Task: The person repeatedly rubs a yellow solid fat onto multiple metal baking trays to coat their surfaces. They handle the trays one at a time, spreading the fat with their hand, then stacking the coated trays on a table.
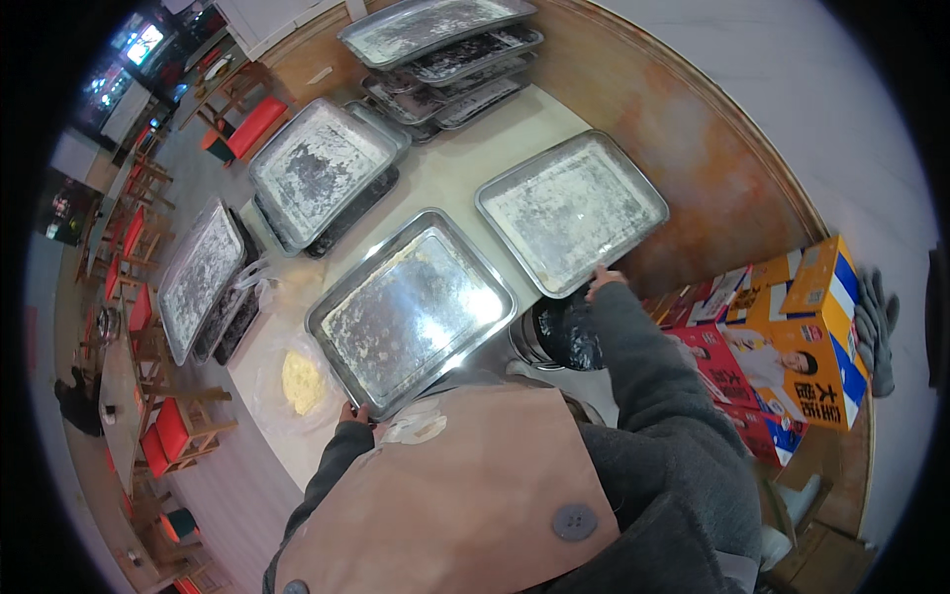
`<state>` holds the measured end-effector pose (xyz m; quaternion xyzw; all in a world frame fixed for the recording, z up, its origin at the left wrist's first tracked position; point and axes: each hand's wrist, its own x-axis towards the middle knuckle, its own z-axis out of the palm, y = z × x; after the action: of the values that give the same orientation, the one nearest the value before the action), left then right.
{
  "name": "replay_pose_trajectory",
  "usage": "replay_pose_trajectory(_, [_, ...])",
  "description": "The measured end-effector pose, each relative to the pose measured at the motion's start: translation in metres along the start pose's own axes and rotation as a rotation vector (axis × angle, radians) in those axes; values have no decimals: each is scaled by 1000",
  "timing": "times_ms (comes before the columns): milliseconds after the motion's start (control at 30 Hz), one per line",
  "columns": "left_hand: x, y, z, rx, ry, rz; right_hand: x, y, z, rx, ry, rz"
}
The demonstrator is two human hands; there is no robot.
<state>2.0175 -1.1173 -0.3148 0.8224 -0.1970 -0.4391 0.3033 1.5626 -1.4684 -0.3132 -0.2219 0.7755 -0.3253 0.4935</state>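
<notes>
My left hand [355,414] grips the near left corner of a shiny metal tray [401,319], its thumb over the rim. A yellowish crust and white powder coat part of that tray's floor. At the near corner of a second, flour-dusted metal tray [575,211], my right hand [607,281] holds the rim; its fingers are partly hidden. Left of the shiny tray, a clear plastic bag [271,397] lies around a pale yellow mass [303,381], perhaps dough or flour. Both trays rest on a pale tabletop [453,174].
Stacked floured trays [319,167] occupy the far left, with more leaning trays [200,278] at the table's left edge. A taller tray stack [445,37] stands at the back wall. Printed cartons [794,356] are piled right, beside a black-lined bin [568,334]. Red-seated chairs [256,126] stand beyond.
</notes>
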Motion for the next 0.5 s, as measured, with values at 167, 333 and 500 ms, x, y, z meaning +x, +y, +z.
replay_pose_trajectory(167, [2, -9, -6, 28, -21, -120, 41, -29, -12, -67, 37, 13])
replay_pose_trajectory(333, [-6, -8, -9, 24, 4, -150, 48, -37, -12, -192, 45, 12])
replay_pose_trajectory(500, [-1, -15, -8, -7, 3, -162, 57, -57, -15, -767, 3, -133])
